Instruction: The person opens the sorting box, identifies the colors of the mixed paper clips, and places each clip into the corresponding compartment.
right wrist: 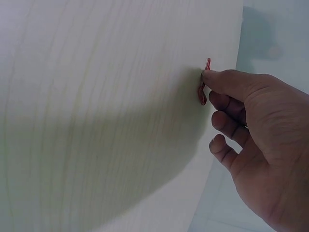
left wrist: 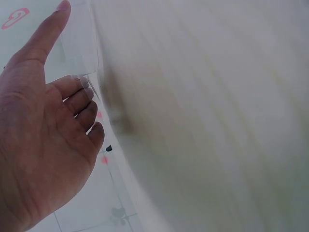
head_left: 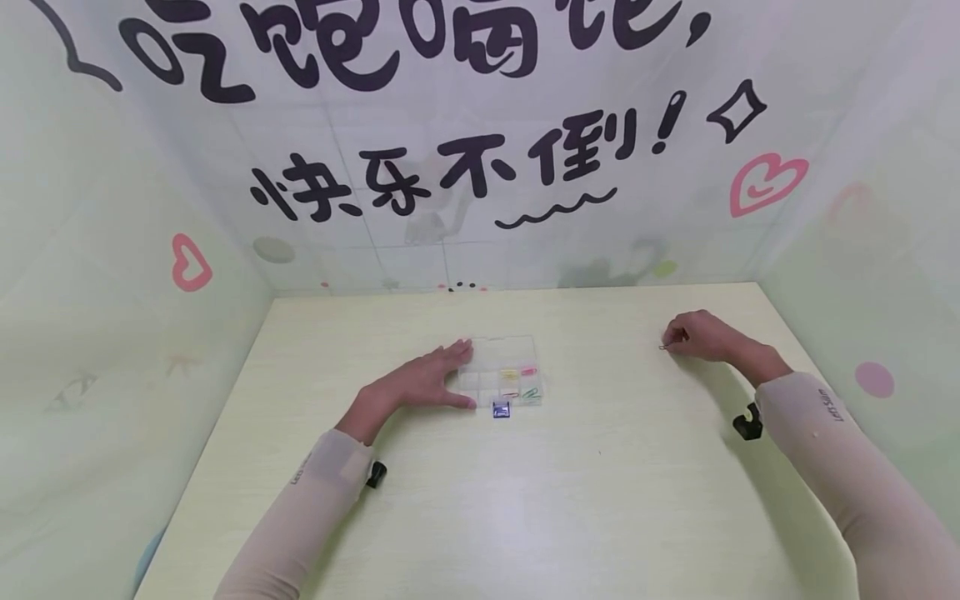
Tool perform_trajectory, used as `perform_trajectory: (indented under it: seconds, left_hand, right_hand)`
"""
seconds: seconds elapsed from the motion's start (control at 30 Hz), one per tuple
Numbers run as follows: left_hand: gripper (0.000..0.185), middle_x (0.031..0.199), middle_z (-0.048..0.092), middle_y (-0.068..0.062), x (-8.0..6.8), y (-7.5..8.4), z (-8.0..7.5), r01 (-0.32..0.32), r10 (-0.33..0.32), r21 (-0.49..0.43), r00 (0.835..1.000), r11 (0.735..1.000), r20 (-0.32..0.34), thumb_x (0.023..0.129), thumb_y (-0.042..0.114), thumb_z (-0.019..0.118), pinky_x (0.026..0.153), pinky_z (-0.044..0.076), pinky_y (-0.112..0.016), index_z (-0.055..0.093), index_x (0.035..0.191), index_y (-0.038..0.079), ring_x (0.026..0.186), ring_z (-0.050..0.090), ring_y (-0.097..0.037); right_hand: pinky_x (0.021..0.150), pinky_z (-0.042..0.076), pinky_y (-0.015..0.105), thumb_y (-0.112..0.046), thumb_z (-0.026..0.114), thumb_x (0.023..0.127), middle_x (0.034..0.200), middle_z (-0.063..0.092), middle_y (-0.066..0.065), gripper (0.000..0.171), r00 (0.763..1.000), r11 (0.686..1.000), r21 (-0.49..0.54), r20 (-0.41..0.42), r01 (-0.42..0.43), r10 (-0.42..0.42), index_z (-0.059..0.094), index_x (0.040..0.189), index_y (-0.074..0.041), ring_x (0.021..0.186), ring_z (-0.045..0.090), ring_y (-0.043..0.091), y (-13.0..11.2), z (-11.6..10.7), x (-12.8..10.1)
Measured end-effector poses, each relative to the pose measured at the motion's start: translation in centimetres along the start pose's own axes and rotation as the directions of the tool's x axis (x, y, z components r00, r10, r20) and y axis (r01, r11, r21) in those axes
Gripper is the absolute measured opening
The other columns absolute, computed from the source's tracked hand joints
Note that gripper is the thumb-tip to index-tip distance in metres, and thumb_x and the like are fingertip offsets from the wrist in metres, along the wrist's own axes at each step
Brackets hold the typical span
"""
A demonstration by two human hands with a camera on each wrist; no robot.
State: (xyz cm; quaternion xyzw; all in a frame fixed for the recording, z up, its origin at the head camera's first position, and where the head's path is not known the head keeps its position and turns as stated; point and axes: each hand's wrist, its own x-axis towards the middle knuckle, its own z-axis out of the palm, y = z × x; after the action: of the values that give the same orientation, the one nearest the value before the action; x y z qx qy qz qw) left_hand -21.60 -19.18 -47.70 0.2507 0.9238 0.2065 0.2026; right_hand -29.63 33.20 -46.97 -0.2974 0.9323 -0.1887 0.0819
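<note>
A clear plastic compartment box (head_left: 495, 352) lies on the table in the head view. Its right-hand compartments hold small paper clips: yellow (head_left: 510, 374), pink (head_left: 529, 371), red (head_left: 511, 395) and green (head_left: 531, 393). My left hand (head_left: 431, 379) rests at the box's left side, thumb at the near corner and fingers along the far part, thumb and fingers spread apart. Well to the right, my right hand (head_left: 697, 335) pinches a red paper clip (right wrist: 202, 94) between thumb and forefinger, close over the table. Its other fingers are loosely curled in the right wrist view.
A small blue label (head_left: 501, 409) sits at the box's near edge. The pale wooden table (head_left: 495, 517) is bounded by a printed curtain (head_left: 465, 258) at the back and by curtains on both sides. Black wrist mounts (head_left: 747, 422) stick out from the sleeves.
</note>
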Motion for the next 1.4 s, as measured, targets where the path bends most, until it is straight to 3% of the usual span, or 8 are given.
perform_trajectory:
  seconds: [0.33, 0.6, 0.83, 1.4]
  left_hand:
    - [0.114, 0.179, 0.009, -0.003, 0.1, -0.2, 0.1, 0.001, -0.001, -0.007, 1.0, 1.0, -0.007, 0.088, 0.066, 0.077, 0.133, 0.016, -0.05, 0.019, 0.169, 0.011, 0.164, 0.01, -0.031]
    - [0.114, 0.178, 0.009, -0.003, 0.1, -0.2, 0.1, 0.005, -0.005, 0.001, 1.0, 1.0, -0.004, 0.088, 0.066, 0.076, 0.133, 0.015, -0.049, 0.019, 0.169, 0.011, 0.165, 0.01, -0.029]
    - [0.113, 0.178, 0.01, -0.003, 0.2, -0.3, 0.1, -0.002, 0.002, 0.007, 1.0, 1.0, -0.008, 0.088, 0.066, 0.076, 0.133, 0.014, -0.047, 0.02, 0.169, 0.01, 0.165, 0.009, -0.025]
    - [0.112, 0.178, 0.011, -0.005, 0.2, -0.2, 0.1, -0.009, 0.009, -0.001, 1.0, 1.0, -0.007, 0.089, 0.063, 0.078, 0.133, 0.012, -0.046, 0.021, 0.169, 0.009, 0.165, 0.009, -0.024]
  right_hand:
    - [0.067, 0.043, 0.025, -0.001, 0.076, 0.093, 0.079, 0.065, -0.003, 0.012, 0.999, 0.998, 0.04, 0.025, -0.049, 0.048, 0.071, 0.084, -0.008, 0.072, 0.05, 0.012, -0.3, 0.1, -0.1]
    - [0.069, 0.045, 0.027, -0.002, 0.076, 0.094, 0.08, 0.065, -0.002, 0.007, 0.998, 0.997, 0.034, -0.004, -0.07, 0.07, 0.073, 0.088, -0.004, 0.074, 0.05, 0.013, -1.6, 0.6, 0.0]
    - [0.071, 0.047, 0.03, -0.005, 0.078, 0.094, 0.082, 0.066, -0.001, 0.007, 0.999, 0.999, 0.032, -0.032, -0.028, 0.029, 0.073, 0.092, 0.0, 0.075, 0.052, 0.014, -3.1, 1.0, 0.4]
    - [0.07, 0.049, 0.033, 0.001, 0.074, 0.092, 0.082, 0.064, -0.001, 0.01, 0.997, 0.998, 0.026, -0.049, 0.065, -0.064, 0.069, 0.089, -0.007, 0.076, 0.055, 0.013, -7.7, 2.4, 2.2]
